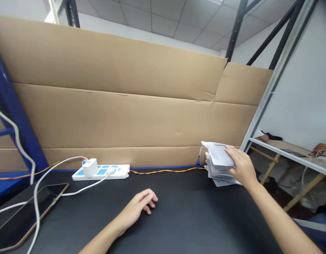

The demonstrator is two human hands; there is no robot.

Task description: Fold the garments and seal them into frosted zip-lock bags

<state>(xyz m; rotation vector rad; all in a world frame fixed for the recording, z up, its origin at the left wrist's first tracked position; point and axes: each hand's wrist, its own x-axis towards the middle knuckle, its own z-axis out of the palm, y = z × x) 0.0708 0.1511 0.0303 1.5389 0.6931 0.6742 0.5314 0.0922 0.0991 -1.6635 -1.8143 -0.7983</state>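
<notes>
Stack of white paper packets (218,164) leaning at the back edge of the black surface (194,218), right hand (240,165) lying across its top, any clamping impossible to tell; left hand (139,206) resting empty, fingers loosely curled; power strip (100,172) and tablet (22,222) sitting nearby, cardboard (112,120) lining the wall behind.

Bright, even overhead light; wide-angle edge distortion.
</notes>
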